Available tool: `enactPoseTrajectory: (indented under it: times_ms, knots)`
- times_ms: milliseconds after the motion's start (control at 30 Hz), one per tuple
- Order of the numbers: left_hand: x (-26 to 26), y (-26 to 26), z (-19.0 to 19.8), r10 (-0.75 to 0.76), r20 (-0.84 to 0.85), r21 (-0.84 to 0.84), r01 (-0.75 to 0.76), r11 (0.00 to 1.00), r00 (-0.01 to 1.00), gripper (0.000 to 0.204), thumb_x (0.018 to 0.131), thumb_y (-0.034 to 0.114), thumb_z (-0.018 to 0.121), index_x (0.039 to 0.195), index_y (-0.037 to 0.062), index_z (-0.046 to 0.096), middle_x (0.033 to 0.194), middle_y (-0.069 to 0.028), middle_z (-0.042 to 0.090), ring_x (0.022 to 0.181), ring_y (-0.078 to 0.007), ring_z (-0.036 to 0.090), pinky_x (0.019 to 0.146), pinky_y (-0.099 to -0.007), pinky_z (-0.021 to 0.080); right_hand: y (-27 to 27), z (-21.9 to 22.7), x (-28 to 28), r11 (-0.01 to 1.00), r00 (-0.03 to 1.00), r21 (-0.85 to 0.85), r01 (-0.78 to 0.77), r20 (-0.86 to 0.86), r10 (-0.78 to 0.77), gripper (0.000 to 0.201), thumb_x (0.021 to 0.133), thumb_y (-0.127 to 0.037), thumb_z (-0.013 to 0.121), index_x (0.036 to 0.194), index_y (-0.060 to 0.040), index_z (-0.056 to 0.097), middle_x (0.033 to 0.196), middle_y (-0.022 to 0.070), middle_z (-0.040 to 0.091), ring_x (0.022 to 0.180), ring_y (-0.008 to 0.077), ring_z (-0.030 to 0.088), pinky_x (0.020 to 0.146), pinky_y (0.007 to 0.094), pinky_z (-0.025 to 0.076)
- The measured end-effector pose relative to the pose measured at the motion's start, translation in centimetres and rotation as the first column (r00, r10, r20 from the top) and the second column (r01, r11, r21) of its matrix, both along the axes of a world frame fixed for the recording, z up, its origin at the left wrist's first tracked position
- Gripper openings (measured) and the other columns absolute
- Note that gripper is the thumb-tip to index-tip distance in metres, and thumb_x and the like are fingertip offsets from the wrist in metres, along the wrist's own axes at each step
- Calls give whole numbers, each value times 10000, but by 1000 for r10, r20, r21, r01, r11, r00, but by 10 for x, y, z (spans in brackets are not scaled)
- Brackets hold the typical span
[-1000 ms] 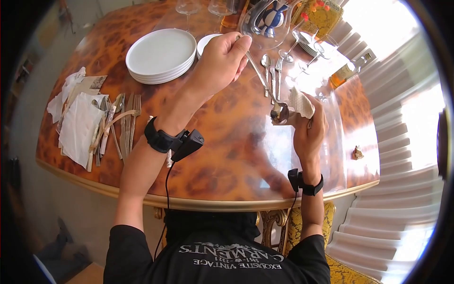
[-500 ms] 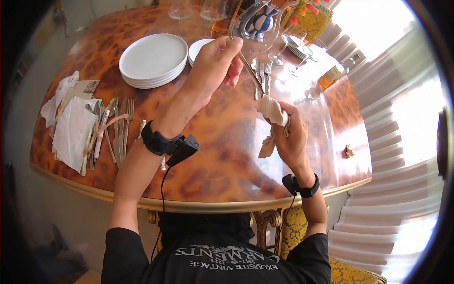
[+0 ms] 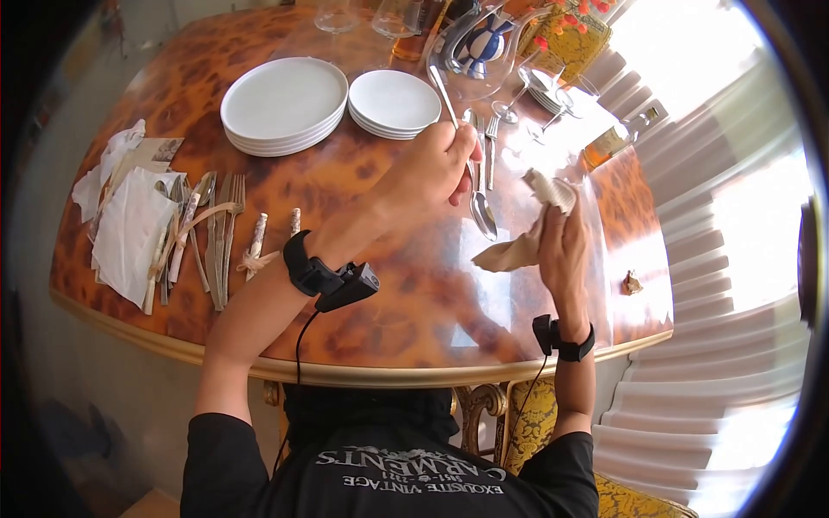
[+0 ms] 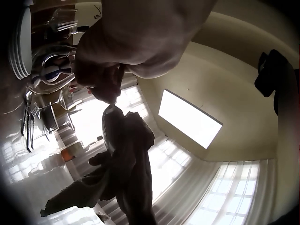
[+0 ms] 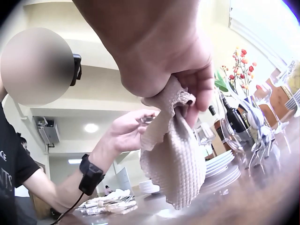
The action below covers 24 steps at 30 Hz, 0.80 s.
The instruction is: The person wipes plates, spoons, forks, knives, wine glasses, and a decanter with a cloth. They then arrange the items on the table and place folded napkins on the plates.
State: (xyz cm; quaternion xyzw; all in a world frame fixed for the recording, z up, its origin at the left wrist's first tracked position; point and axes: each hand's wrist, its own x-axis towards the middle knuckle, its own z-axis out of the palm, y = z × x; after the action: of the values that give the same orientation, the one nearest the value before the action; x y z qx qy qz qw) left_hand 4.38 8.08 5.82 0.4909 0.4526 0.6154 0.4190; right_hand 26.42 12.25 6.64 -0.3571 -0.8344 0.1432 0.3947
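**Gripping a long-handled silver metal spoon [image 3: 484, 216] and a beige waffle-textured cloth [image 3: 509, 255]**

Head view: reads "EXQUISITE VINTAGE", upside down in white, on a black T-shirt [image 3: 406, 476]; next to it, in larger letters, "ARMENTS" after a first letter hard to tell; between, a line too small to make out. In the left hand [image 3: 432, 168], gripped partway along the handle by curled fingers: the spoon, tilted, bowl downward above the table. In the right hand [image 3: 566, 237], bunched between fingers and thumb: the cloth, near the spoon's bowl. Below, a glossy brown mottled tabletop [image 3: 380, 324] with stacked large white round plates [image 3: 285, 99], smaller white round plates [image 3: 395, 99], and silver cutlery [image 3: 229, 229] beside crumpled white paper [image 3: 134, 233]. At right, white pleated curtains [image 3: 717, 250].

Left wrist view: dark against backlight. Shows the left hand closed on the handle, with right hand and cloth close to the bowl; behind, a bright white rectangular panel [image 4: 190, 118].

Right wrist view: shows the cloth hanging from curled fingers; beyond, a dark glass bottle [image 5: 236, 117] and red-orange flowers [image 5: 243, 68].
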Motion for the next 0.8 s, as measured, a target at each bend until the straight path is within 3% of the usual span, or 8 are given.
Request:
enactPoseTrajectory:
  times_ms: [100,233,367,400,433,467,600,800]
  knots:
    - [4,1,-3,-69,-49,-35,67,997,996,391,1055,305,340,861,21,526,587,-33,537,480,-111,529,483,-256,435,20,13,10,992,956,11,124,-268,-117,288,1037,-192,376,1177,10,528,876,142,603,760,198,586,662,330,441]
    - [14,-4,-1,-139,-33,-110,135,985,990,379,1051,305,353,852,34,529,584,-29,539,482,-114,546,487,-255,442,14,20,-8,979,803,200,49,-590,81,323,1042,-157,371,1333,-18,344,1073,119,553,900,190,555,803,328,462]
    - [11,3,-12,-207,-15,-118,204,972,978,386,1046,339,379,885,37,557,647,-27,568,552,-96,573,522,-242,448,-13,-6,-37,886,939,348,-308,-39,342,506,821,32,576,1268,25,338,1071,245,498,931,352,530,830,401,439]
    - [11,3,-14,-168,37,12,168,986,985,400,1042,361,391,895,37,572,687,-21,580,604,-84,580,549,-236,449,-14,-18,-41,916,923,141,-377,-27,384,525,777,72,590,1253,9,378,1047,225,500,901,372,517,806,418,437]
    - [8,2,-15,-131,96,139,117,983,987,414,1038,383,404,905,36,587,727,-15,593,656,-72,587,576,-230,450,-16,-17,-46,899,935,260,-353,78,345,455,795,49,605,1209,-3,422,1030,198,500,887,366,511,791,435,435]
    - [-1,4,-14,-190,50,40,188,981,981,433,1032,409,419,903,40,605,788,-1,598,741,-55,581,638,-222,455,-17,-27,-42,942,943,45,-331,50,329,525,837,-16,613,1314,19,396,1139,237,506,1003,398,526,873,431,441]
    - [-6,11,-22,-59,-29,77,61,995,998,423,1034,395,422,887,44,608,768,9,590,685,-50,543,625,-232,449,-31,-14,-34,922,916,140,-361,239,322,692,912,-86,564,1503,7,217,1431,328,357,1280,483,428,1011,439,422]
    - [-2,-2,-1,-56,50,59,53,997,997,417,1037,376,412,890,37,606,766,-3,597,680,-56,557,603,-228,449,-26,-16,-31,925,946,234,-299,199,255,589,877,1,594,1432,-20,398,1402,299,424,1179,467,538,888,442,518]
